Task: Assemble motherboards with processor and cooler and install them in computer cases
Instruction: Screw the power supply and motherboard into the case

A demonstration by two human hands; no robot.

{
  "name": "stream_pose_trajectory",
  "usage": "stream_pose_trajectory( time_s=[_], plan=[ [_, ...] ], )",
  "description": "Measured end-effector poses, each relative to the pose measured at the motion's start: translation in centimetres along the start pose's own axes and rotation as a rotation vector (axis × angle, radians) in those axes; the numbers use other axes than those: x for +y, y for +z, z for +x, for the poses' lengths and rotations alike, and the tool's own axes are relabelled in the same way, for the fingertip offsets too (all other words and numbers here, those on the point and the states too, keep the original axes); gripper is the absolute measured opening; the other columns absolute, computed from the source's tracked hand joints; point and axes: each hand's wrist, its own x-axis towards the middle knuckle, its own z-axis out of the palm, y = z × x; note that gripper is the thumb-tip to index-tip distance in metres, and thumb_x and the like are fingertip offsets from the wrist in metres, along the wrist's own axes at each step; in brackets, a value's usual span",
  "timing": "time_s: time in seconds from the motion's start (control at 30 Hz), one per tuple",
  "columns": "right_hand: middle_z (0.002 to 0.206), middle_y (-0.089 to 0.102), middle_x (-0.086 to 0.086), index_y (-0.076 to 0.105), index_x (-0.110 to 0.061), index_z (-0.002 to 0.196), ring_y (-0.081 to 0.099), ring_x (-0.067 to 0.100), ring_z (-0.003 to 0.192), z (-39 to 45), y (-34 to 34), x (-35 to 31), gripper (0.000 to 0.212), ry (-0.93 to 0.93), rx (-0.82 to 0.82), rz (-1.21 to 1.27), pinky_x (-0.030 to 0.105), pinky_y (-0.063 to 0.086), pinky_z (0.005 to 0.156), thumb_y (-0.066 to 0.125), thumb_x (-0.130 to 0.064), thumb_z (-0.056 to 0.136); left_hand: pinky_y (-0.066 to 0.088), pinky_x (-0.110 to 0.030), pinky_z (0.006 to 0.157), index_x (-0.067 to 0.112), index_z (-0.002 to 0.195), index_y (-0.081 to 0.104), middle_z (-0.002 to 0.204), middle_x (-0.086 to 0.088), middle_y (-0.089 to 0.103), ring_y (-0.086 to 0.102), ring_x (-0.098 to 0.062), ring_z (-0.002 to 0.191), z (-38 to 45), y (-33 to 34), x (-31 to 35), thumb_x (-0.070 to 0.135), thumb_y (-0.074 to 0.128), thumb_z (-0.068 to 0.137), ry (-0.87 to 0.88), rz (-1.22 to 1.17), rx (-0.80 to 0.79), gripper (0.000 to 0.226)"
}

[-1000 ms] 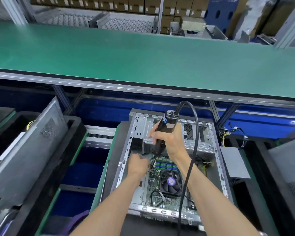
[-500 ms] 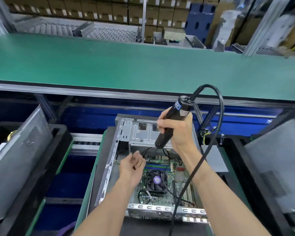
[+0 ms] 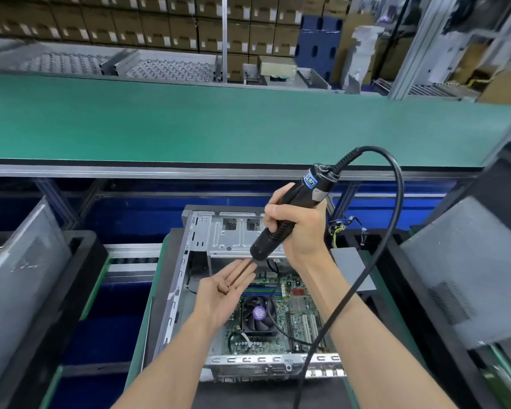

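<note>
Stacked cardboard boxes (image 3: 148,28) are lining the far wall behind a long green surface (image 3: 219,125) that is running across the view. Below its near edge, an open computer case (image 3: 219,231) is lying on its side between black trays. The motherboard (image 3: 301,302) is sitting inside the case, with the cooler (image 3: 258,312) mounted on it, fan facing up. The right hand (image 3: 300,228) is gripping an electric screwdriver (image 3: 286,216), fingers curled round its black body, the tool tilted with its bit pointing down and left. A black cable (image 3: 396,208) is looping from the tool's top end down past the right forearm. The left hand (image 3: 222,293) is held palm up above the case, its grip spread, fingers straight. The bit tip is touching the left palm, where small dark items, too small to identify, are lying.
</note>
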Motion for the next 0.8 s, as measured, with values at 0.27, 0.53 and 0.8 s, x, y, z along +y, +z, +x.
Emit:
stream_pose_trajectory(
  time_s=[0.27,0.53,0.8],
  plan=[
    [0.055,0.052,0.013,0.062,-0.01,0.059,0.042,0.022,0.044,-0.3,-0.3,-0.3,0.015,-0.016,0.008,-0.004,0.031,0.041,0.053,0.069,0.004,0.062,0.042,-0.059,0.105,-0.021,0.132,0.044,0.131,-0.045,0.05,0.054,-0.059,0.118,-0.6,0.1,0.0,-0.019,0.014,0.066,-0.101,-0.069,-0.076,0.072],
    [0.057,0.056,0.009,0.064,-0.012,0.059,0.043,0.023,0.043,0.3,-1.2,-1.4,0.011,-0.064,0.035,-0.026,0.03,0.04,0.051,0.073,-0.005,0.056,0.061,-0.029,0.061,-0.012,0.107,0.065,0.105,-0.032,0.07,0.075,-0.033,0.087,-0.8,0.0,-0.1,0.011,0.065,0.088,-0.108,0.169,0.157,0.031],
    [0.052,0.052,0.011,0.063,-0.01,0.059,0.042,0.022,0.042,0.2,-1.5,-1.4,0.012,-0.068,0.045,-0.044,0.029,0.04,0.051,0.072,-0.002,0.058,0.06,-0.024,0.059,-0.013,0.104,0.065,0.093,-0.025,0.074,0.076,-0.027,0.083,-0.4,0.0,-0.6,-0.009,0.064,0.087,-0.076,0.13,0.183,0.018]
  ],
)
